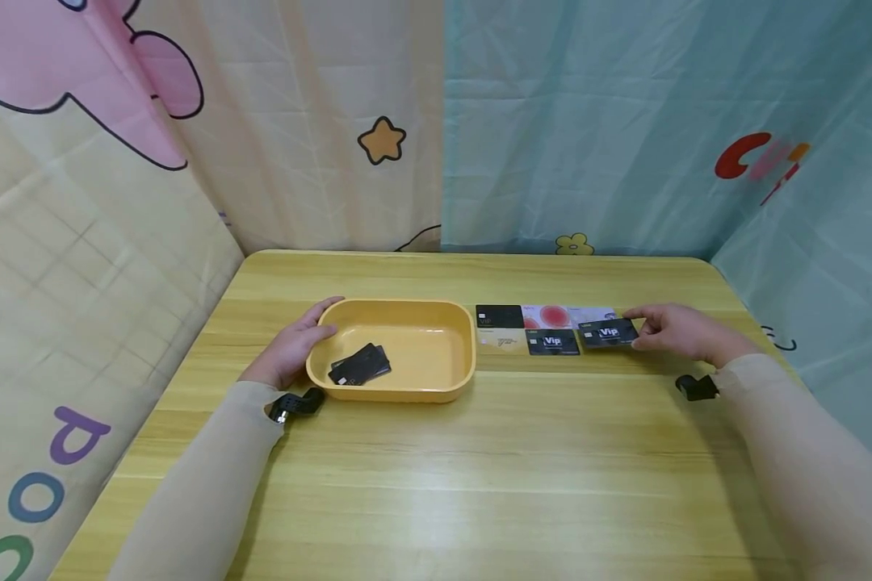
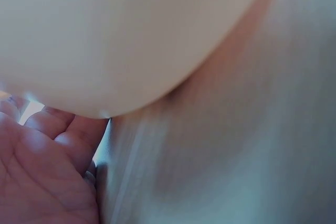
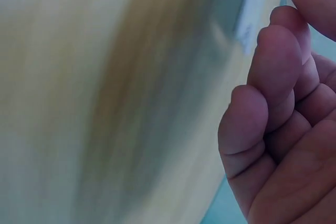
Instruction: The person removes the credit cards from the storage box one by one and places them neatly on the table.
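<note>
In the head view my left hand (image 1: 291, 347) grips the left end of a yellow plastic tray (image 1: 465, 347), thumb over its rim. A few overlapping black cards (image 1: 361, 365) lie inside, towards the tray's near left corner. With thumb and index finger my right hand (image 1: 676, 332) pinches the right end of a black Vip card (image 1: 608, 332), tilted slightly at the right end of the card rows. Beside it lies another black Vip card (image 1: 553, 342), then a cream card (image 1: 501, 340). The left wrist view shows the tray's pale underside (image 2: 105, 40) over my fingers.
Behind these lie a black VIP card (image 1: 499, 315), a pink card with a red circle (image 1: 548, 315) and a pale lilac card (image 1: 592, 314), partly covered. Everything rests on a wooden table (image 1: 436, 484). Printed curtains (image 1: 320, 161) hang behind it and at both sides.
</note>
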A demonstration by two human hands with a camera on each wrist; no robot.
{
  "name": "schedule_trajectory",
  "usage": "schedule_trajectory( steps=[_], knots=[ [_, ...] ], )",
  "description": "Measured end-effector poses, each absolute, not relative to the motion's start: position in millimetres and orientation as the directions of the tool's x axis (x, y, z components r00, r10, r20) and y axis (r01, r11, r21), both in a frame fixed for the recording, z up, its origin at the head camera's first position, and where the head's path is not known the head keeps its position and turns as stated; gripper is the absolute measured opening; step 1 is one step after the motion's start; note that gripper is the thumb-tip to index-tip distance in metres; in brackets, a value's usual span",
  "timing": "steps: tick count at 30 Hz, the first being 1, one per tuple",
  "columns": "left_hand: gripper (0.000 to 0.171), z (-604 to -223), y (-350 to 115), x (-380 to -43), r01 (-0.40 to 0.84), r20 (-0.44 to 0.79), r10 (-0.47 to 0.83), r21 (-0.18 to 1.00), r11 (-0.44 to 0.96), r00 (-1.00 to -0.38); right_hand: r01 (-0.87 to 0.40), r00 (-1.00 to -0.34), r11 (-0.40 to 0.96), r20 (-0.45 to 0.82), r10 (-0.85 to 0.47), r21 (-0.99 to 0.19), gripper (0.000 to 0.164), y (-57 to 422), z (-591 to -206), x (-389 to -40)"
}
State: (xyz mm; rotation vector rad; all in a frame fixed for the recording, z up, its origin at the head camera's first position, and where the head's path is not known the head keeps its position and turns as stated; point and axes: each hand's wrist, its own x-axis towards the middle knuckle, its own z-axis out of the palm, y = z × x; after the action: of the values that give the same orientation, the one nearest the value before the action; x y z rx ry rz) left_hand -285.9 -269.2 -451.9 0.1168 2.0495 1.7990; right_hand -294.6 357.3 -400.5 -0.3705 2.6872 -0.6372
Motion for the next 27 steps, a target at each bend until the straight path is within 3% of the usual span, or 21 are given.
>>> schedule_trajectory(
  steps=[27],
  knots=[
    [0.058, -451.4, -267.9, -286.8, -0.212, -0.254, 0.323, 0.964, 0.161, -0.911, -0.166, -0.894, 0.879, -0.308, -0.326, -0.447, 0.068, 354.4, -422.0, -293.5]
  ],
)
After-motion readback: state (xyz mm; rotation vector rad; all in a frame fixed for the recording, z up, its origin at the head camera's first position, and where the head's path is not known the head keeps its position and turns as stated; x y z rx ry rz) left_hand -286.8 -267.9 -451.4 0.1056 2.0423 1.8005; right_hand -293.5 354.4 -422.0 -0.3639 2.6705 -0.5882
